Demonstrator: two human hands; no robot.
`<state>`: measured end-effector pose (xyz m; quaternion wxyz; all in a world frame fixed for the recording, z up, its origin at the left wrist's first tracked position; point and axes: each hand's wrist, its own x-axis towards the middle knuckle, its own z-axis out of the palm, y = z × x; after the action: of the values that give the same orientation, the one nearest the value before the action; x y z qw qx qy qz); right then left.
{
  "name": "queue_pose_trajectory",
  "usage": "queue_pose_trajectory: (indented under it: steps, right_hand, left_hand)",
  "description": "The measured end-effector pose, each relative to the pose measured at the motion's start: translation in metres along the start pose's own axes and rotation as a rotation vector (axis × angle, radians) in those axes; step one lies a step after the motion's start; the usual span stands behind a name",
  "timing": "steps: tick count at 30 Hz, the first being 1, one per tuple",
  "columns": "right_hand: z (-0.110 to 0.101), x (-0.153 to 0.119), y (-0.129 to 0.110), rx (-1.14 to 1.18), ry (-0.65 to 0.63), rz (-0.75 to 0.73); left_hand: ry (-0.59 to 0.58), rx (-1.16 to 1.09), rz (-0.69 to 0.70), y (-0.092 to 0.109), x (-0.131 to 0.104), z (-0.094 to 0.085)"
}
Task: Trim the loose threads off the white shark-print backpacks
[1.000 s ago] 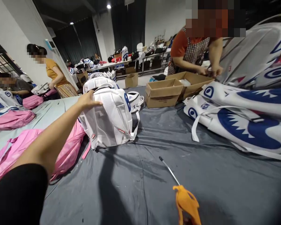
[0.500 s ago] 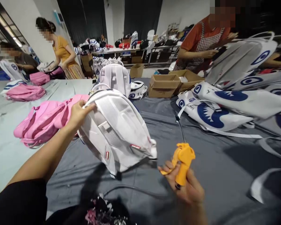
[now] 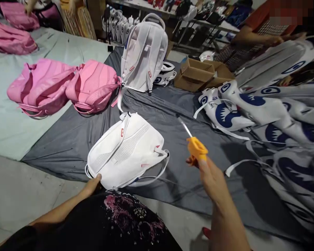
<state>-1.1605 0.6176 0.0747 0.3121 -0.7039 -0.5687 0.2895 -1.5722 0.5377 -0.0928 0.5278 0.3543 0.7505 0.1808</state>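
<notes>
A white backpack (image 3: 125, 150) lies on the dark cloth close to my body, its straps facing up. My left hand (image 3: 92, 184) grips its near left end by the carry loop, thumb on top and the other fingers hidden. To the right of the bag, my right hand (image 3: 202, 167) is wrapped round an orange air blow gun (image 3: 197, 148). The gun's thin metal nozzle points up and left, above the cloth and apart from the bag.
Another white backpack (image 3: 145, 55) stands upright behind. Two pink backpacks (image 3: 91, 87) lie at the left. White-and-blue bags (image 3: 238, 108) pile up on the right, near cardboard boxes (image 3: 193, 75). A co-worker's arm (image 3: 253, 38) reaches across at the back right.
The white backpack has come down from the air onto the cloth, nearer my body, with my left hand still on it. My view has tilted down. The air blow gun remains in my right hand.
</notes>
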Motion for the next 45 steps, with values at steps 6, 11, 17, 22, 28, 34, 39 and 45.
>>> queue_pose_trajectory:
  steps: [6,11,17,22,28,34,39,45]
  right_hand:
    - [0.069,0.002,-0.035,-0.517,-0.311,-0.066]
    - [0.097,0.007,-0.059,-0.635,-0.350,0.024]
    - [0.095,0.026,-0.047,-0.265,-0.465,0.164]
    - [0.116,0.059,-0.022,-0.254,-0.521,0.194]
    - [0.143,0.039,-0.039,-0.551,-0.886,-0.012]
    - [0.146,0.007,-0.059,-0.608,-0.906,-0.194]
    - [0.141,0.001,-0.057,-0.728,-0.895,-0.255]
    - [0.092,0.043,-0.026,-0.949,-0.560,-0.187]
  left_hand:
    - [0.241,0.451,0.685,0.035,0.037,-0.010]
    - [0.149,0.650,0.636,0.033,0.097,0.029]
    - [0.055,0.176,0.476,-0.027,0.085,-0.001]
    - [-0.540,-0.556,0.049,-0.036,0.061,-0.016]
    - [-0.297,-0.679,-0.307,-0.021,0.065,0.006]
    - [-0.328,-0.664,-0.361,-0.020,0.073,0.012]
    - [-0.328,-0.639,-0.345,-0.024,0.075,0.013]
    - [-0.109,-0.279,-0.140,-0.012,0.053,0.018]
